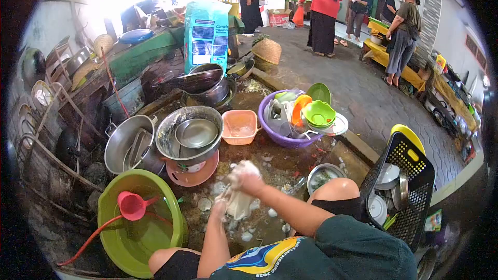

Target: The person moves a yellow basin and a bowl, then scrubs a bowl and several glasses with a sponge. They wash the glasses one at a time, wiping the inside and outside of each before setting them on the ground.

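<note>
Just in front of my knees, my right hand (246, 177), covered in white suds, is closed on something pale and soapy. Lower and to the left, my left hand (220, 206) holds the side of a whitish, foam-covered item (238, 205) that hangs between the two hands; its shape is hard to make out. Patches of foam and a small round dish (205, 204) lie on the wet ground around them. Right of my hands stands a metal bowl (324, 177) with murky contents.
A green tub (179, 223) of water with a pink dipper (132, 206) is at left. Metal pots (129, 145), a peach basin (240, 124) and a purple basin (290, 140) of dishes stand ahead. A black crate (423, 176) is at right. Several people stand farther back.
</note>
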Tool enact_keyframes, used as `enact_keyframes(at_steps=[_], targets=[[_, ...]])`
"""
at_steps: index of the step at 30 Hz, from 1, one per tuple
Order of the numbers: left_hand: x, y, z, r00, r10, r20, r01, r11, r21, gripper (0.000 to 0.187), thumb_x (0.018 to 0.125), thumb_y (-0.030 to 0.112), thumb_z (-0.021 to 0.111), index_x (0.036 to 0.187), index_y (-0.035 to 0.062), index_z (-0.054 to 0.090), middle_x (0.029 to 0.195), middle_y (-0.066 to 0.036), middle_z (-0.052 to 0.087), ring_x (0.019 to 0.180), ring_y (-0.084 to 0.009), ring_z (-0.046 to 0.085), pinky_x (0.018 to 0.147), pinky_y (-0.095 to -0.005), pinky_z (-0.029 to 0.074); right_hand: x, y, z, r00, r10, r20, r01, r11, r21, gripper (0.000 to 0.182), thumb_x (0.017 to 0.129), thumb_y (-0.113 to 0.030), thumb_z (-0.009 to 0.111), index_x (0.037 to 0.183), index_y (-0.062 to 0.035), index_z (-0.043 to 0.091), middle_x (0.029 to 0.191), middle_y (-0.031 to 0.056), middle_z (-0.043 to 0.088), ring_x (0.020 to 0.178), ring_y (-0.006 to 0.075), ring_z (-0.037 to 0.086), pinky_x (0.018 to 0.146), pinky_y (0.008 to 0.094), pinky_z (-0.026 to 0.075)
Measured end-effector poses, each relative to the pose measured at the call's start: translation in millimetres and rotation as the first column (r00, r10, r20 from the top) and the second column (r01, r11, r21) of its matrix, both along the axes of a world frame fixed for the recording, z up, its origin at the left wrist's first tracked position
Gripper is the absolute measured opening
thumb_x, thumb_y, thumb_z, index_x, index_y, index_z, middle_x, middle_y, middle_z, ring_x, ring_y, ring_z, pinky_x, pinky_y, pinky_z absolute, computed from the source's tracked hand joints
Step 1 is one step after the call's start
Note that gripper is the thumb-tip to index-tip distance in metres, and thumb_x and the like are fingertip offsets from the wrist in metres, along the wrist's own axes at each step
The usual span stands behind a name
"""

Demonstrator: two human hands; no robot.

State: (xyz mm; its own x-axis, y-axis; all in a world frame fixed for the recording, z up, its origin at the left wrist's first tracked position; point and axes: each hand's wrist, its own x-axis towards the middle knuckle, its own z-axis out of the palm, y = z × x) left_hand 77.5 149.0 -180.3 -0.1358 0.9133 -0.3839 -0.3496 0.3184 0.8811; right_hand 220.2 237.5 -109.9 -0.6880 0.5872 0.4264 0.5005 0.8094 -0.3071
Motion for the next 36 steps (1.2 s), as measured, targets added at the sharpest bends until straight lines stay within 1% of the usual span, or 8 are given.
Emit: enact_keyframes(at_steps=[4,7,13,19,26,31,33,36], targets=[[7.1,-5.4,19.5,0.986,-0.041,0.161,0.035,0.999,0.038,0.034,0.076,0.001,0.044,0.109,0.0005,0.05,0.097,-0.01,0.057,0.087,-0.0199,0.057,0.076,-0.033,0.047,16.6,40.1,-21.2,0.963,-0.26,-0.076,0.153,0.754,-0.639,0.013,0.067,-0.018,0.057,0.077,-0.0093,0.056,0.081,0.0063,0.056,0.076,0.0225,0.055,0.075,0.0347,0.042],[12.9,-10.3,37.3,0.952,-0.01,0.306,0.007,1.0,0.01,0.032,0.076,0.002,0.046,0.107,-0.0001,0.05,0.097,-0.012,0.057,0.084,-0.0222,0.058,0.074,-0.0346,0.048,10.9,-1.7,13.2,0.49,-0.545,-0.681,-0.79,0.053,-0.611,0.015,0.069,-0.004,0.047,0.082,-0.0012,0.051,0.085,0.0126,0.054,0.078,0.0195,0.053,0.072,0.0312,0.044],[43.3,-5.8,18.5,0.828,0.089,0.554,-0.202,0.968,0.147,0.034,0.079,0.016,0.048,0.109,0.0013,0.048,0.1,-0.013,0.055,0.085,-0.0259,0.057,0.075,-0.0397,0.048,4.3,-1.3,-11.1,0.295,-0.658,-0.693,-0.907,0.035,-0.419,0.02,0.064,-0.004,0.043,0.081,-0.0012,0.054,0.079,0.0135,0.057,0.073,0.0248,0.058,0.065,0.0362,0.048],[32.0,-9.6,3.4,0.721,0.263,0.641,-0.496,0.841,0.214,0.053,0.074,0.028,0.051,0.12,0.0038,0.037,0.113,-0.013,0.047,0.101,-0.0297,0.049,0.084,-0.043,0.043,-22.0,-31.1,-107.5,0.638,-0.728,-0.252,-0.44,-0.076,-0.895,0.015,0.069,-0.019,0.053,0.073,-0.006,0.06,0.066,0.0068,0.058,0.054,0.0179,0.054,0.049,0.0317,0.043],[15.8,3.3,19.3,0.555,0.807,0.202,-0.774,0.411,0.482,0.026,0.082,0.015,0.041,0.102,0.0007,0.05,0.098,-0.012,0.054,0.081,-0.0218,0.054,0.072,-0.0339,0.045,-43.8,-65.0,-197.9,0.865,-0.47,-0.176,-0.372,-0.365,-0.853,0.024,0.079,-0.024,0.048,0.095,-0.0086,0.057,0.078,0.0059,0.058,0.062,0.018,0.054,0.057,0.0319,0.043],[-17.6,-3.8,-5.5,0.606,0.777,0.17,-0.763,0.507,0.401,0.016,0.074,0.008,0.045,0.081,-0.0009,0.057,0.074,-0.012,0.058,0.068,-0.022,0.054,0.065,-0.0333,0.043,2.0,-4.1,-62.1,0.702,-0.679,-0.214,-0.373,-0.095,-0.923,0.027,0.082,-0.026,0.042,0.097,-0.0089,0.056,0.07,0.002,0.053,0.06,0.015,0.05,0.055,0.0308,0.042],[-4.7,-7.5,-5.9,0.433,0.636,-0.638,-0.356,0.772,0.527,0.015,0.069,0.001,0.048,0.081,-0.0017,0.056,0.072,-0.014,0.057,0.065,-0.0252,0.054,0.063,-0.0347,0.042,-0.3,-11.4,-19.2,0.625,-0.7,-0.346,-0.458,0.03,-0.889,0.03,0.083,-0.031,0.042,0.101,-0.0114,0.055,0.082,0.0019,0.055,0.069,0.0144,0.052,0.056,0.0299,0.044],[13.6,-6.5,-0.8,0.398,0.685,-0.611,-0.357,0.729,0.584,0.018,0.065,-0.003,0.049,0.081,-0.0003,0.057,0.071,-0.014,0.057,0.066,-0.0262,0.055,0.064,-0.0342,0.043,14.3,-22.7,17.4,0.975,-0.222,-0.026,-0.074,-0.211,-0.975,0.038,0.076,-0.033,0.055,0.109,-0.0136,0.052,0.105,0.001,0.053,0.087,0.0148,0.051,0.064,0.0306,0.047]])
